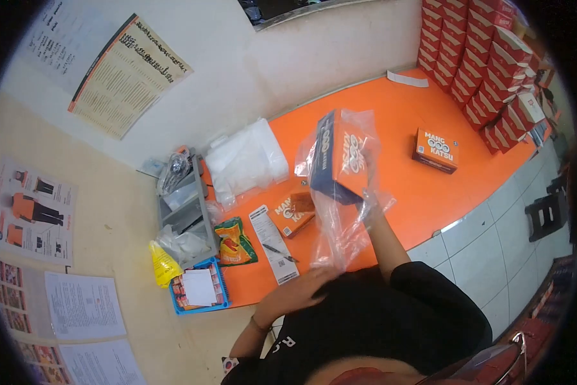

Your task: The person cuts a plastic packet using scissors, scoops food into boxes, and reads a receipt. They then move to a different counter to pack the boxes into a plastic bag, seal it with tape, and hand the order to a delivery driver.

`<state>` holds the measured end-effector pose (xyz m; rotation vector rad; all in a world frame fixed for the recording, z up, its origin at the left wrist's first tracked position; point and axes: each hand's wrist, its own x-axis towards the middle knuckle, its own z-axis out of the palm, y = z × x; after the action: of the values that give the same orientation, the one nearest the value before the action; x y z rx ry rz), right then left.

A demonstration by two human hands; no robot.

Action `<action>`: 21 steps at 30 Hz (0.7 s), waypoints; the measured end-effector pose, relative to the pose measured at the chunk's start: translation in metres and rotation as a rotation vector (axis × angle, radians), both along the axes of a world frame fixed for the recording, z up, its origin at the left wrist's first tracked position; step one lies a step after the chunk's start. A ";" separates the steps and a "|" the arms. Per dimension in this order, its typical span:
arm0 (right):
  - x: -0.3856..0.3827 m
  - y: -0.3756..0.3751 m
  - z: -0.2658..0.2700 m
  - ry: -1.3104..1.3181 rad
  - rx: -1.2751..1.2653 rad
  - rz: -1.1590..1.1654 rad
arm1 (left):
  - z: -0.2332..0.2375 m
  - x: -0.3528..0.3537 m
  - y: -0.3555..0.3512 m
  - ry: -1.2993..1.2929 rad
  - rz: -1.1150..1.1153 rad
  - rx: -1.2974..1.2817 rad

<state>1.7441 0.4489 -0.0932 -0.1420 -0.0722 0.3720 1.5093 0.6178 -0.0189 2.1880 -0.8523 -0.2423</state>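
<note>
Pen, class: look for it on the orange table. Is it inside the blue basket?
No, the pen lies across the receipt, outside the blue basket.

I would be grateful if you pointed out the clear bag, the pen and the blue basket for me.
Clear bag: (pixel 337 232), head view, its loose, crumpled plastic.
Pen: (pixel 280 253), head view, the middle of its barrel.
Blue basket: (pixel 203 309), head view, its near rim.

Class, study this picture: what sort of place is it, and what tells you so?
Probably a takeaway's packing area: a "Katsu" box on the orange table, tall stacks of red-and-white boxes and a box inside a clear plastic bag.
</note>
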 end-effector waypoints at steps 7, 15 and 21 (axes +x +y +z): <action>-0.039 -0.015 0.014 0.016 -0.001 0.173 | 0.025 0.143 0.007 -0.370 0.702 -0.328; -0.083 -0.049 0.038 0.142 -0.045 0.211 | -0.004 0.194 -0.022 0.127 0.629 -0.519; -0.105 -0.070 0.047 0.254 -0.102 0.145 | -0.055 0.198 -0.048 0.008 0.588 -0.610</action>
<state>1.6392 0.3790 -0.0467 -0.1899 0.1888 0.5358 1.7077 0.5696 -0.0743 1.7499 -0.1978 0.2697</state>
